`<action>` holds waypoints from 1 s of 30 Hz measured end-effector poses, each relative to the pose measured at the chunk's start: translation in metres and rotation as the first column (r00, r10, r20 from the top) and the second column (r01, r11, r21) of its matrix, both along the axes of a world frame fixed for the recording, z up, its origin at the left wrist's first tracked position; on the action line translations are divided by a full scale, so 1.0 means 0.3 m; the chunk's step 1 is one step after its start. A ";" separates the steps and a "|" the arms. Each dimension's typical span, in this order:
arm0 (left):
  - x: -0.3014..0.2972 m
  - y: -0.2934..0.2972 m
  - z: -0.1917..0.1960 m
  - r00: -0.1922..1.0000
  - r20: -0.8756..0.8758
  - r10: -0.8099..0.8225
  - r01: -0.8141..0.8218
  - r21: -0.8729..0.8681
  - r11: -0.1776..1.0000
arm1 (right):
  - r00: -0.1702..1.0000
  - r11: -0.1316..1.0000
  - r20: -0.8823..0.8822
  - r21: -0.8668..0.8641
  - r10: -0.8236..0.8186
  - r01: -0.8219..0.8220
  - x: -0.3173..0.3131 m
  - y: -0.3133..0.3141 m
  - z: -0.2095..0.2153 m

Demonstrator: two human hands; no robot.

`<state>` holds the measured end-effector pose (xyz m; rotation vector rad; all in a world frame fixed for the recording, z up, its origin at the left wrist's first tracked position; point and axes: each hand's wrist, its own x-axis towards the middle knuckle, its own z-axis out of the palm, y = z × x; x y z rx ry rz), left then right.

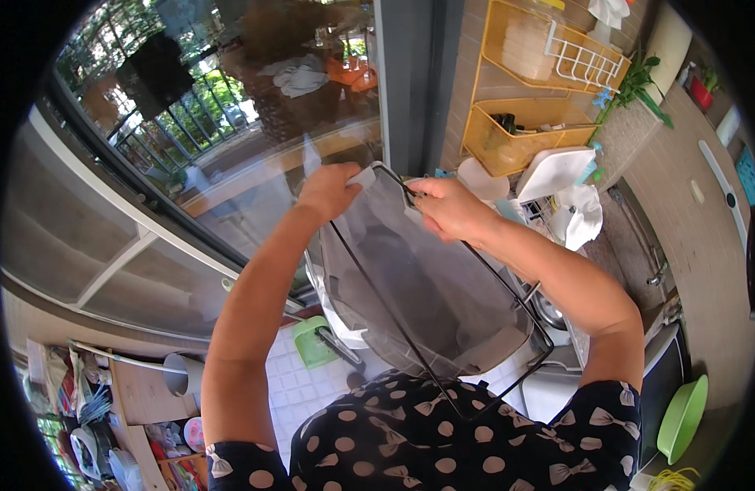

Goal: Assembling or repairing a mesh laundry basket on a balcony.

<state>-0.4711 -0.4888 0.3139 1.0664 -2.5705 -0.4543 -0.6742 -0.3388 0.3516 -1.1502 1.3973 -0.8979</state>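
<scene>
In front of my body is a grey cloth hamper [418,270], its mouth facing up toward me. A thin black wire frame [381,304] runs along its opening and stands apart from the cloth on the near side. My left hand [330,195] is closed on the hamper's far left corner, pinching the cloth rim. Close by on the right, my right hand [453,209] wraps its fingers round the wire and the cloth edge at the far right corner. Part of the rim is hidden under both hands.
A glass door [255,123] stands ahead on the left. Yellow wire baskets [529,131] hang on the wall at right, above a white dish [557,173]. A green dustpan [314,344] lies on the tiled floor. A green basin [683,419] stands at lower right, cluttered shelves [148,409] at lower left.
</scene>
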 end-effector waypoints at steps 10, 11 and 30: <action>0.023 -0.050 -0.078 1.000 0.020 0.017 -0.013 -0.185 0.983 | 0.966 0.959 0.060 0.125 0.250 -0.255 -0.126 0.157 0.120; 0.018 -0.043 -0.083 1.000 0.000 0.028 -0.028 -0.207 0.978 | 0.962 0.961 0.117 0.097 0.248 -0.259 -0.145 0.185 0.126; 0.097 -0.077 0.027 0.984 0.163 -0.067 0.020 0.272 0.962 | 0.955 0.995 0.296 -0.094 -0.004 0.033 -0.170 0.421 0.056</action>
